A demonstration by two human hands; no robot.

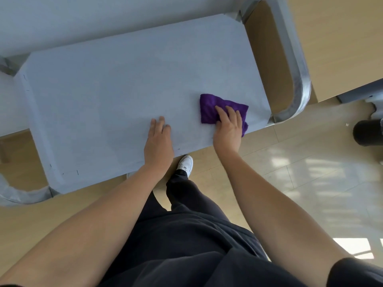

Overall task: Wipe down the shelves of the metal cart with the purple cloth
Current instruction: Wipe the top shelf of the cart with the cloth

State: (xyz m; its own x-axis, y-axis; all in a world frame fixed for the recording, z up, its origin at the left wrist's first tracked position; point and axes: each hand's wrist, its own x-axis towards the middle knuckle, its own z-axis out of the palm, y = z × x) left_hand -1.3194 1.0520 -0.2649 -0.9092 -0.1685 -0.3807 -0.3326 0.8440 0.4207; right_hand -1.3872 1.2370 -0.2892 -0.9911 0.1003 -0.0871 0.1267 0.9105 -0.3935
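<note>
Purple cloth (209, 108) near right edge of grey metal cart shelf (103, 100), under right hand (228, 131) (fingers seemingly straight), left hand (158, 146) flat, fingers together

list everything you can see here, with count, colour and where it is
top shelf: 1, pale grey-blue, centre of view
cart handles: 2, silver, one at each end of the shelf
purple cloth: 1, purple, on the shelf near its right end
round object: 1, black, on the floor, far right
floor: tan wood and pale tile
shoe: 1, white, by the shelf's near edge
trousers: dark, bottom centre
left hand: flat on the shelf
right hand: pressing on the cloth
</note>
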